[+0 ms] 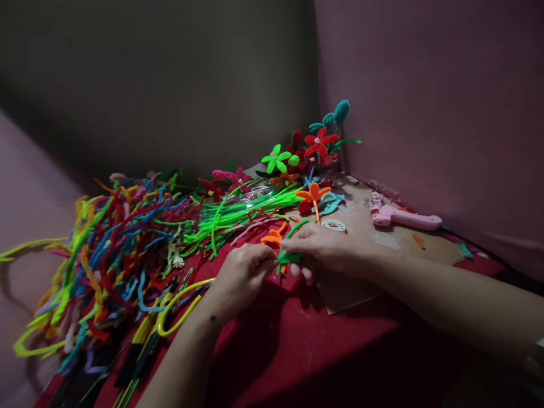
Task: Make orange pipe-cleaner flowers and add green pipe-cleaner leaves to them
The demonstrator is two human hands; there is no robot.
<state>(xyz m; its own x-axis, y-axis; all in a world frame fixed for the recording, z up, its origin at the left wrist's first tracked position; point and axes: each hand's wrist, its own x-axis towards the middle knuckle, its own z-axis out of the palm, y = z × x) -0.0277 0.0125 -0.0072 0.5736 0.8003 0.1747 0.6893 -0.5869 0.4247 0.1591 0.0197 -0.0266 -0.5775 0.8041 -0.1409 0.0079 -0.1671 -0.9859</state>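
My left hand and my right hand meet over a red cloth, both pinching a green pipe cleaner twisted between their fingertips. An orange pipe-cleaner flower sits just above the fingers at the piece's top end. Both hands are closed on the green piece.
A big tangle of coloured pipe cleaners spreads to the left, with a bundle of bright green ones. Finished flowers stand in the far corner. A pink glue gun lies on brown cardboard. Yellow-handled scissors lie by my left wrist.
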